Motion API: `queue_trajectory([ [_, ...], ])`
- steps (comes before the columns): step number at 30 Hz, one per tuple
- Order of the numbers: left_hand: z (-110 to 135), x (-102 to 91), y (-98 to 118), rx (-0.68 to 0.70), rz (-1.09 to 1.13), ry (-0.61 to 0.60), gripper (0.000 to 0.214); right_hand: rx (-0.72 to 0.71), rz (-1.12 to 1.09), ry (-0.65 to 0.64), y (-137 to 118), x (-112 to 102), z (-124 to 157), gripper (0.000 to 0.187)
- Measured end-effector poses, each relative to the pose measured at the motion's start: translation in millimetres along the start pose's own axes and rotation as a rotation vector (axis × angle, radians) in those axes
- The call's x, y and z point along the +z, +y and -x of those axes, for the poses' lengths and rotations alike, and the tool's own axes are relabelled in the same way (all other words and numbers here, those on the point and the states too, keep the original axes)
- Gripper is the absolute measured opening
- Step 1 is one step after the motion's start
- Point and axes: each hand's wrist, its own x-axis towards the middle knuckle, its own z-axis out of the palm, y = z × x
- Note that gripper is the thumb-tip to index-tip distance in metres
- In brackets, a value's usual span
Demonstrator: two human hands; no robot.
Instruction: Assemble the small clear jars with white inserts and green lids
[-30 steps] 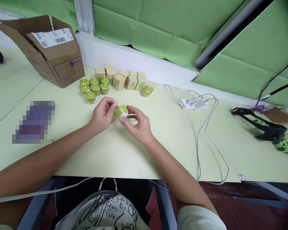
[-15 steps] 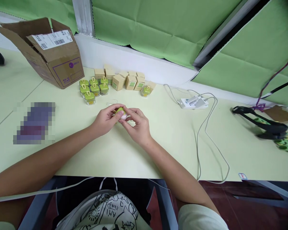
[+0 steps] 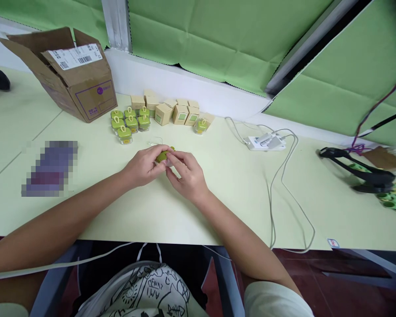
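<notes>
Above the table, in front of my body, both hands meet around a small green-lidded container [image 3: 162,156] with a pale lower part. My left hand [image 3: 142,166] is closed on its left side, thumb underneath. The fingers of my right hand [image 3: 188,174] press on its right side. Much of the container is hidden by my fingers. Just behind my hands lies a thin clear piece [image 3: 155,141], too faint to name. Farther back stands a group of clear containers with green lids [image 3: 124,134] and yellow loops.
Several small cardboard boxes [image 3: 163,113] line the wall, with one more green-lidded container [image 3: 201,126] beside them. A large open carton [image 3: 86,92] stands back left, near a blurred-out item [image 3: 49,169]. Right are a power strip [image 3: 265,141] with trailing cables and a black frame-like object [image 3: 359,169].
The container has turned in my hands: more of its green lid faces up and less of the white part shows. My right fingers have shifted over it. The view moved slightly.
</notes>
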Motion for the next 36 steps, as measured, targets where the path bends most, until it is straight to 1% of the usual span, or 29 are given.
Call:
queue_trajectory([
  [2, 0, 1.5, 0, 0.006, -0.019, 0.003, 0.036, -0.016, 0.027, 0.014, -3, -1, -3, 0.057],
  [7, 0, 5.4, -1, 0.05, -0.041, 0.022, 0.034, 0.024, 0.077, -0.032, -6, 0, -2, 0.051],
  [9, 1, 6.9, -1, 0.061, -0.038, 0.025, 0.034, 0.011, 0.086, -0.008, -6, 1, -1, 0.05],
  [12, 1, 8.7, -2, 0.07, -0.027, 0.028, 0.035, -0.001, 0.086, 0.018, -6, 3, 1, 0.053],
  [18, 2, 12.1, -1, 0.058, 0.013, 0.048, 0.037, 0.055, 0.063, -0.025, -3, 7, 7, 0.057],
  [21, 3, 13.0, 1, 0.028, 0.079, 0.049, 0.035, 0.027, 0.043, 0.044, -4, 6, 5, 0.059],
  [23, 3, 12.4, 3, -0.018, 0.149, 0.035, 0.032, 0.007, 0.031, 0.112, -5, 5, 3, 0.057],
  [24, 3, 11.8, 4, -0.047, 0.201, 0.023, 0.03, 0.019, 0.018, 0.131, -6, 4, 1, 0.054],
  [26, 2, 10.4, 7, -0.103, 0.347, -0.011, 0.029, 0.117, -0.04, 0.115, -7, 0, -1, 0.047],
  [28, 1, 9.4, 7, -0.148, 0.514, -0.046, 0.034, 0.286, -0.141, 0.067, -9, -3, -3, 0.038],
  [30, 0, 9.0, 6, -0.17, 0.633, -0.068, 0.042, 0.455, -0.275, 0.031, -9, -5, -4, 0.034],
  [33, -3, 8.5, -1, -0.19, 0.675, -0.055, 0.051, 0.616, -0.472, 0.04, -6, -3, -4, 0.035],
  [36, -5, 6.3, -9, -0.223, 0.643, -0.01, 0.054, 0.687, -0.593, 0.078, 0, 0, -2, 0.04],
])
